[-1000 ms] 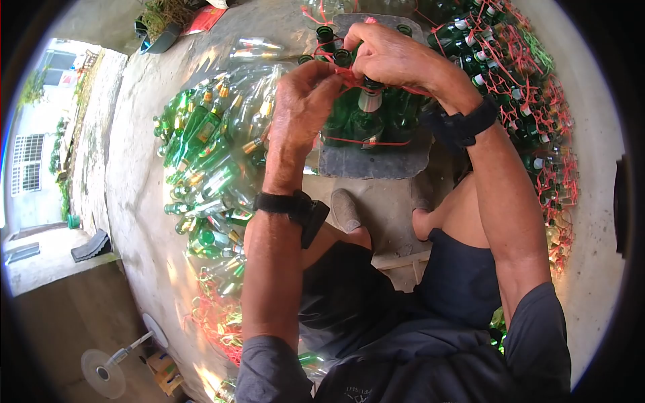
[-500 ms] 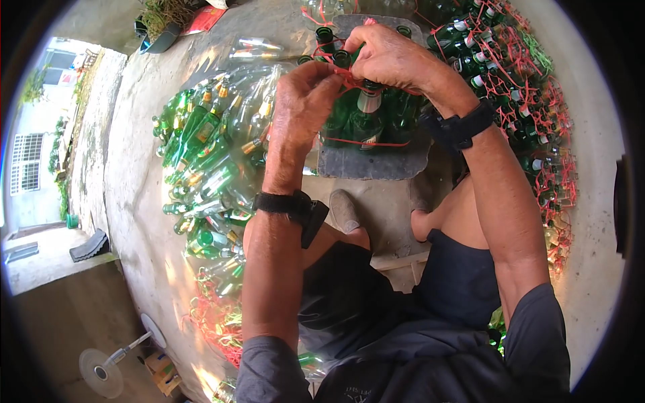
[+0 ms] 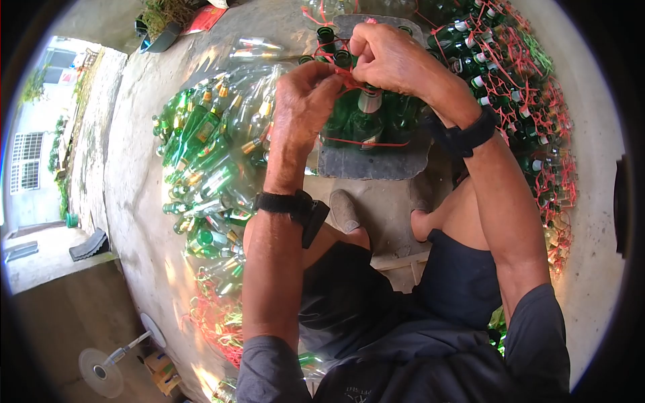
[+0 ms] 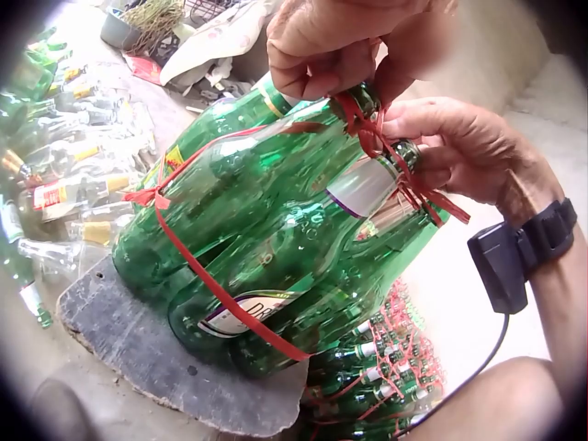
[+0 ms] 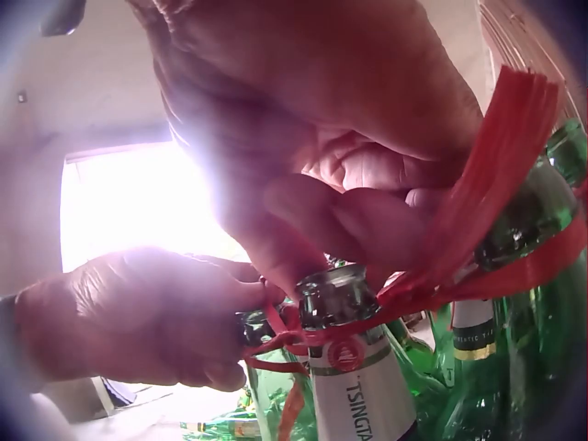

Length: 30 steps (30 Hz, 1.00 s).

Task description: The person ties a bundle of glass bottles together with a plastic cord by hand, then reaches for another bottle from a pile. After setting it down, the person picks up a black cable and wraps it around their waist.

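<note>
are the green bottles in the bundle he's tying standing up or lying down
Standing upright. The bundled bottles sit base-down on the slab, necks up, where both hands pinch the red string.

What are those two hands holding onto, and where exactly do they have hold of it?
Both the left hand and the right hand pinch the red string where it wraps the necks of the bundled green bottles, at the knot.

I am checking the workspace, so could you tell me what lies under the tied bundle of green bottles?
The bundle of green bottles stands on a dark grey slab. What lies beneath the slab is covered. Both hands pinch the red string at the necks.
</note>
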{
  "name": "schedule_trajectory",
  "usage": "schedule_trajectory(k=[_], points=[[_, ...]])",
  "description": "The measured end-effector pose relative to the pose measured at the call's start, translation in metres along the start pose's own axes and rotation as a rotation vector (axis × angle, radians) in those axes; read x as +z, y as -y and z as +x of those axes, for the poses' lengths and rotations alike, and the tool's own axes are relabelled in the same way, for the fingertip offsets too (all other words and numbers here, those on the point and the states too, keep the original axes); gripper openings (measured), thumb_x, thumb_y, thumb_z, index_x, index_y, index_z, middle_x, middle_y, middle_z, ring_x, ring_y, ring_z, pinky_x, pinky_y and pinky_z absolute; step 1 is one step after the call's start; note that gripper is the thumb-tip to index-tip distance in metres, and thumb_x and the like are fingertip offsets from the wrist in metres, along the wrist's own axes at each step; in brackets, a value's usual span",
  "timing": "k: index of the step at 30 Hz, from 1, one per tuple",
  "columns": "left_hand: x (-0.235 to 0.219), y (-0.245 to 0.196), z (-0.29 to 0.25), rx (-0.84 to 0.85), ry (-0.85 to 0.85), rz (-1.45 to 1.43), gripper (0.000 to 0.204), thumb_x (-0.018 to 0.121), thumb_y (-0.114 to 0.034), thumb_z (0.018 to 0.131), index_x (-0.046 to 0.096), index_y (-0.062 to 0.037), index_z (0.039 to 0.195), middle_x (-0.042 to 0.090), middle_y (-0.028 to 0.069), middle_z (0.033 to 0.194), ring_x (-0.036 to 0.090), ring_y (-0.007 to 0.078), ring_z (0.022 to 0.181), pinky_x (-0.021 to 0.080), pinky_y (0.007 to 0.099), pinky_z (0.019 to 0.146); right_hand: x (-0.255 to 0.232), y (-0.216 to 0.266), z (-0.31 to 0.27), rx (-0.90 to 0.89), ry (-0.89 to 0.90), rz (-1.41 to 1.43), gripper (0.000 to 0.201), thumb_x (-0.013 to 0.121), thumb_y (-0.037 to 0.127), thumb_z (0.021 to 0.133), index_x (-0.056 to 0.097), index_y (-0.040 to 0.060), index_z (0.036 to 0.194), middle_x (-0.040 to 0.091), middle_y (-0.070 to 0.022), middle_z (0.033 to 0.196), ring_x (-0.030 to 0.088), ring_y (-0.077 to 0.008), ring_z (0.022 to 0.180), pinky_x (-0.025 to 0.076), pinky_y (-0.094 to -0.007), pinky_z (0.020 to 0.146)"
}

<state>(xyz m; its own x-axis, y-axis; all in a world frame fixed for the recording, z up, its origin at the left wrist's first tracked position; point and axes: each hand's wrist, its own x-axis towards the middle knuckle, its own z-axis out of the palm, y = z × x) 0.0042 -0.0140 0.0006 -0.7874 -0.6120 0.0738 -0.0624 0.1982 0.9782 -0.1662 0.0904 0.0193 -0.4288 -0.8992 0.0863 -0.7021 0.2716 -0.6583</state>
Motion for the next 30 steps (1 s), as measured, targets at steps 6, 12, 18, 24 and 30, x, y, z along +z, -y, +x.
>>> schedule_trajectory(k=[6,12,18,24,30], points=[[-0.003,0.004,0.003,-0.045,0.038,0.003,0.024,0.069,-0.011,0.097,0.074,0.0082,0.111,0.076,0.007,0.1,0.067,0.0117,0.09,0.053,0.0254,0.083,0.003,-0.002,-0.005,-0.216,-0.028,0.053,0.013,0.07,0.007,0.075,0.076,0.0072,0.086,0.075,-0.0123,0.08,0.074,-0.0288,0.078,0.056,-0.043,0.072],[-0.001,0.003,0.004,-0.031,0.029,-0.006,0.026,0.068,-0.013,0.097,0.074,0.0083,0.111,0.076,0.0078,0.1,0.068,0.0129,0.091,0.053,0.0268,0.084,-0.001,0.001,-0.008,-0.365,-0.084,-0.067,0.008,0.069,0.007,0.077,0.076,0.0089,0.08,0.074,-0.0083,0.077,0.072,-0.0292,0.078,0.057,-0.0419,0.078],[-0.002,-0.003,0.002,-0.065,0.019,0.033,0.026,0.068,-0.014,0.096,0.074,0.0078,0.11,0.076,0.0082,0.098,0.068,0.0128,0.09,0.053,0.0272,0.084,0.006,-0.004,-0.01,-0.476,-0.146,-0.106,0.005,0.069,0.009,0.079,0.074,0.0093,0.08,0.072,-0.0086,0.081,0.071,-0.0324,0.081,0.057,-0.0437,0.078],[-0.003,0.003,0.005,-0.035,0.021,0.06,0.025,0.068,-0.014,0.097,0.074,0.0072,0.109,0.076,0.0071,0.096,0.068,0.0118,0.088,0.053,0.0264,0.082,0.007,-0.006,-0.015,-0.505,-0.168,-0.139,0.005,0.069,0.009,0.082,0.073,0.0079,0.082,0.068,-0.0082,0.088,0.07,-0.0345,0.084,0.056,-0.0453,0.075],[0.001,0.008,0.007,0.041,-0.037,0.002,0.026,0.066,-0.011,0.09,0.074,0.0113,0.103,0.076,0.0132,0.086,0.068,0.0141,0.078,0.055,0.0317,0.07,0.007,-0.004,-0.015,-0.539,-0.165,-0.153,0.005,0.069,0.01,0.083,0.073,0.007,0.082,0.066,-0.0089,0.089,0.069,-0.0353,0.084,0.056,-0.0456,0.074]])
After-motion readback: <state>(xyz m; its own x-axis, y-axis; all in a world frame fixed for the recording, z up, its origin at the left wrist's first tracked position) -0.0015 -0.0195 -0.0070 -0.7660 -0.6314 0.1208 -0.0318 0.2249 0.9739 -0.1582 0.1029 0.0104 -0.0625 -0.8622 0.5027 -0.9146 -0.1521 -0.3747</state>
